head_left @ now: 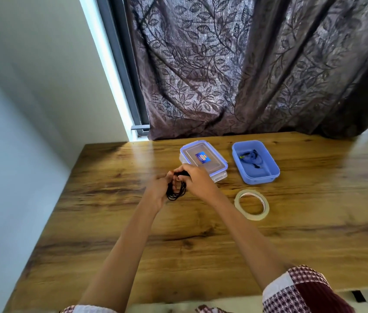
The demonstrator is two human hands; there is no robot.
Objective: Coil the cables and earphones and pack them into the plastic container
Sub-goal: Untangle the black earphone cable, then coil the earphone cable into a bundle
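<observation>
Bare table (110, 222) is seen left and near. On the right, passage is narrowed by a lidded box (203, 161), an open tub (262, 177) and a tape roll (252, 204).

The worktop (133, 222) is glossy grained wood. On it stand a blue plastic container (268, 175) and clear-plastic lid (203, 160). Behind hangs a leaf-patterned cloth curtain (246, 75).

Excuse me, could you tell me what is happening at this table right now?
A person is coiling a black cable above the wooden table. The left hand holds the loops while the right hand grips the cable at the top. The blue container stands open with a dark cord already inside, and a clear lid lies beside it. A roll of tape lies nearby.
</observation>
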